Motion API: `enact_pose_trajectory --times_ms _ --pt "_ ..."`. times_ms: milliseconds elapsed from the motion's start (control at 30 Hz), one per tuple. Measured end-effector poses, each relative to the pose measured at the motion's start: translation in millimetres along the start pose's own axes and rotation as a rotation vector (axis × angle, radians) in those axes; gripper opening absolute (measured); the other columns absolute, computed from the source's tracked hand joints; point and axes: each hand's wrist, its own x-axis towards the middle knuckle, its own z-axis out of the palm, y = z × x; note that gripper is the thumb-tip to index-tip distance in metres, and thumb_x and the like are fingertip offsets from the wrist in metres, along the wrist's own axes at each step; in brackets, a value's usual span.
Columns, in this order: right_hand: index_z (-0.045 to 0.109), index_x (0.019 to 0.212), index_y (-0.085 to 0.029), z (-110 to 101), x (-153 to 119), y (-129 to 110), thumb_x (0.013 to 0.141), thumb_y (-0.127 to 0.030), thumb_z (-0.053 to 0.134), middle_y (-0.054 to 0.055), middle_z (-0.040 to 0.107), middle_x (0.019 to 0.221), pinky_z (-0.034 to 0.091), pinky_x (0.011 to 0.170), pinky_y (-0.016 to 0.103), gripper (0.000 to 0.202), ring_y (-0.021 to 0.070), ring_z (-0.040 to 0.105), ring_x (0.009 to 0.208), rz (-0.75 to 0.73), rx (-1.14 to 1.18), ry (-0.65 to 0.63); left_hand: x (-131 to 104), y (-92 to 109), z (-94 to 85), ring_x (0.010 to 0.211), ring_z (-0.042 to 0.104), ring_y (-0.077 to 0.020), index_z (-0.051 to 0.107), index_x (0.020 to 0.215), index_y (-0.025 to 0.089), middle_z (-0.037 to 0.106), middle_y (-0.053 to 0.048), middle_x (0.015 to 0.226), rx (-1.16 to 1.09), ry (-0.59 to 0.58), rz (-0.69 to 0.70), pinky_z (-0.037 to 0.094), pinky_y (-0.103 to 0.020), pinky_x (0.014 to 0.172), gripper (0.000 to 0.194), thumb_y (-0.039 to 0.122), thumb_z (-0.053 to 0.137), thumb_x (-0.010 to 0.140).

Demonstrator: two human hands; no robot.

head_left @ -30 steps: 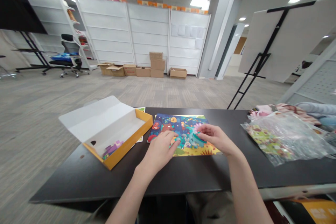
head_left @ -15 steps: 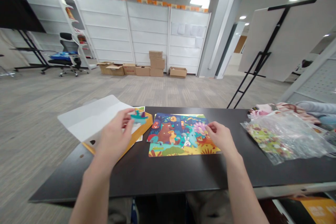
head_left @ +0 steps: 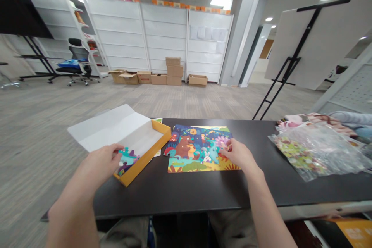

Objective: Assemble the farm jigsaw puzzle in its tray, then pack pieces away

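Observation:
My left hand [head_left: 100, 168] is over the near end of an open yellow-edged cardboard box [head_left: 145, 159]. Its fingers are closed at a teal-and-purple jigsaw piece [head_left: 128, 157], among several dark and teal pieces lying in that end. On the black table, just right of the box, lies a joined jigsaw puzzle [head_left: 192, 151] with forest animals: a bear, a fox, a white rabbit. Above the right part of the puzzle, my right hand [head_left: 240, 155] has thumb and fingertips pinched together by the peacock; whatever lies between them is hidden.
The box's white lid [head_left: 107, 128] stands folded back to the left. Colourful sheets stick out from under box and puzzle. A clear plastic bag [head_left: 316, 151] of jigsaw pieces lies right, before folded cloths [head_left: 348, 120]. The black table's [head_left: 174, 197] front edge runs above my legs.
My left hand has moved from the box's far end, where it held a teal piece, down to its near end. My right hand has shifted slightly left over the puzzle.

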Motion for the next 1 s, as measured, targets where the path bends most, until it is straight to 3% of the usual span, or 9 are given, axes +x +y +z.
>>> enact_pose_trajectory --times_ms 100,133,267,400,500,633,767,1000 --pt "0.062 0.092 -0.02 4.4 4.2 5.8 0.071 -0.044 0.077 0.007 0.072 0.088 0.041 0.064 0.029 0.035 0.0232 0.066 0.079 -0.023 0.082 -0.004 -2.6 2.8 -2.8 0.083 0.071 -0.0351 0.074 0.097 0.019 0.077 -0.011 0.088 0.165 -0.136 -0.079 0.053 -0.045 0.071 0.029 0.032 0.052 0.085" --pt "0.062 0.09 -0.02 5.1 5.2 6.5 0.069 -0.042 0.078 0.006 0.071 0.087 0.043 0.065 0.029 0.034 0.0227 0.066 0.079 -0.037 0.105 0.004 -3.5 6.0 -4.9 0.087 0.07 -0.0371 0.074 0.099 0.019 0.077 -0.013 0.094 0.204 -0.13 -0.086 0.053 -0.048 0.073 0.03 0.035 0.052 0.086" --pt "0.065 0.09 -0.019 3.9 7.4 5.2 0.065 -0.037 0.08 0.006 0.07 0.088 0.046 0.071 0.03 0.034 0.0216 0.065 0.079 -0.065 0.186 0.027 -5.3 27.4 -13.8 0.102 0.067 -0.0411 0.071 0.105 0.019 0.072 -0.018 0.116 0.198 0.026 0.023 0.053 -0.055 0.08 0.035 0.04 0.045 0.091" --pt "0.069 0.099 -0.016 0.2 7.7 2.5 0.063 -0.034 0.081 0.008 0.071 0.096 0.049 0.072 0.03 0.042 0.0198 0.067 0.075 -0.067 0.269 -0.006 -6.6 58.5 -16.4 0.11 0.064 -0.0343 0.068 0.106 0.022 0.071 -0.011 0.117 0.015 0.15 0.171 0.049 -0.05 0.096 0.032 0.04 0.045 0.092" --pt "0.071 0.103 -0.016 -3.0 7.3 2.2 0.064 -0.033 0.081 0.007 0.072 0.09 0.051 0.071 0.031 0.044 0.0198 0.068 0.072 -0.066 0.305 -0.04 -8.7 83.6 -13.0 0.11 0.063 -0.0298 0.068 0.103 0.023 0.072 -0.008 0.114 -0.09 0.19 0.273 0.046 -0.046 0.102 0.028 0.036 0.046 0.093" --pt "0.074 0.096 -0.017 -6.2 6.9 4.1 0.069 -0.03 0.077 0.008 0.074 0.086 0.052 0.072 0.032 0.031 0.0236 0.071 0.077 -0.06 0.29 -0.051 -9.3 106.9 -1.9 0.107 0.064 -0.0267 0.068 0.101 0.022 0.072 -0.007 0.112 -0.202 0.145 0.397 0.046 -0.043 0.102 0.024 0.034 0.049 0.092" --pt "0.075 0.088 -0.02 -8.4 6.6 5.5 0.077 -0.032 0.07 0.009 0.077 0.088 0.052 0.076 0.033 0.018 0.0255 0.072 0.082 -0.091 0.341 -0.041 -7.1 114.0 9.9 0.107 0.064 -0.0263 0.068 0.1 0.021 0.072 -0.008 0.11 -0.216 0.086 0.413 0.048 -0.042 0.1 0.022 0.03 0.049 0.092" --pt "0.072 0.084 -0.02 -13.0 9.7 6.5 0.087 -0.037 0.052 0.009 0.076 0.085 0.049 0.075 0.032 0.027 0.0248 0.07 0.082 -0.08 0.292 0.041 -11.8 127.1 21.3 0.108 0.062 -0.025 0.067 0.107 0.021 0.068 -0.008 0.115 -0.256 -0.021 0.46 0.049 -0.041 0.099 0.023 0.026 0.049 0.094"
